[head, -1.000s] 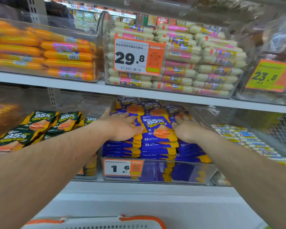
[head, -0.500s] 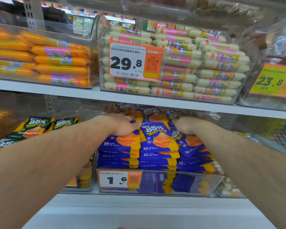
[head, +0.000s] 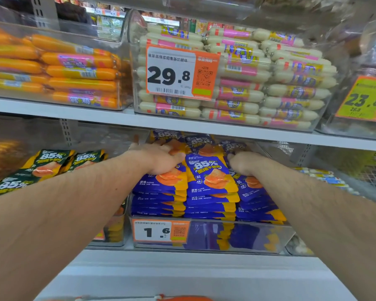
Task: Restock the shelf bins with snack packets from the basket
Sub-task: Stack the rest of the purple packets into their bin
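Basket: at the very bottom edge, nearest us, we see only an orange sliver of the basket [head: 183, 298], below the shelf front.
Bin front: above it stands the clear bin [head: 237, 235] on the lower shelf, with a price tag [head: 161, 231] reading 1.6 on its left front.
Blue packets: the blue snack packets [head: 208, 177] fill this bin in three side-by-side stacks, heaped above its front wall; the middle top packet lies between our two hands.
Left hand: our left hand [head: 161, 159] lies palm down on the left stack, thumb toward the middle packet; the fingers reach back over the packets and we cannot tell whether they grip one or only press.
Right hand: our right hand [head: 242, 162] rests on the right stack, fingers curled down into the packets; whether they clamp one we cannot tell.
Neighbours: just left, green packets [head: 50, 164] lie in the next bin; to the right, pale thin sticks [head: 321, 177].
Upper shelf: farther up, white sausages [head: 280, 92] fill a clear bin behind a 29.8 tag [head: 180, 72], orange sausages [head: 74, 72] lie to the left, and a 23.8 tag [head: 365, 98] hangs at right.
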Demonstrator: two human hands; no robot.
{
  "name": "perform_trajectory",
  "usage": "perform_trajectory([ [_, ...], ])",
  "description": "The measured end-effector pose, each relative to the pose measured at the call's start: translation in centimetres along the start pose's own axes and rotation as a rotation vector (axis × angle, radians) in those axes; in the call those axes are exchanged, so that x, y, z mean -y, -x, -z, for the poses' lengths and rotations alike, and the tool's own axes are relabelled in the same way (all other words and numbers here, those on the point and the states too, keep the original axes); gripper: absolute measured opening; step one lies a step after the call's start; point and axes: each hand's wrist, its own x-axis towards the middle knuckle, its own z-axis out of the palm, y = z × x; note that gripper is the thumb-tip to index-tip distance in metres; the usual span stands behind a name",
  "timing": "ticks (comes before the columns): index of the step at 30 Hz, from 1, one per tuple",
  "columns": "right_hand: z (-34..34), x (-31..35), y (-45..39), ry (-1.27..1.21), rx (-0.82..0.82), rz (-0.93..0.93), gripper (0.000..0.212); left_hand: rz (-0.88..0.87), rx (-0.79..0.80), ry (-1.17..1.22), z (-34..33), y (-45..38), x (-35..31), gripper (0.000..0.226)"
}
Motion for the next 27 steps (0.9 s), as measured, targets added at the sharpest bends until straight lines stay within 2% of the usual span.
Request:
perform_trajectory([
  [4,0.5,0.1,1.1,0.017,-0.035,0.025,0.048,-0.012,-0.058,0.03,0.3,0.8,0.1,0.075],
  [7,0.6,0.6,2.6,-0.031,-0.173,0.064,0.048,-0.086,-0.107,0.055,0.3,2.0,0.9,0.07],
  [10,0.4,2.8,5.0,-0.108,-0.308,0.152,0.049,-0.08,-0.164,0.139,0.2,3.8,3.7,0.065],
  [13,-0.4,7.7,8.8,-0.097,-0.4,0.317,0.04,0.006,-0.184,0.179,-0.5,6.1,8.2,0.061],
  [17,-2.7,18.1,12.7,-0.217,-0.492,0.632,0.025,0.055,-0.122,0.218,-1.7,9.0,13.7,0.045],
  [19,-4.5,23.1,12.9,-0.272,-0.35,0.623,0.021,0.108,-0.081,0.186,-2.3,10.1,15.9,0.039],
  [21,-5.8,26.3,12.4,-0.255,-0.046,0.51,0.028,0.149,0.029,0.157,-3.0,10.6,18.0,0.04],
  [23,-6.6,27.8,11.6,-0.132,0.229,0.496,0.02,0.118,0.166,0.177,-3.7,10.6,19.0,0.041],
  [25,-6.5,28.4,11.4,-0.056,0.319,0.416,0.024,0.056,0.23,0.176,-4.2,10.3,19.3,0.039],
  [27,-6.6,28.8,10.9,0.004,0.323,0.412,0.028,0.03,0.257,0.167,-4.5,10.1,19.2,0.036],
])
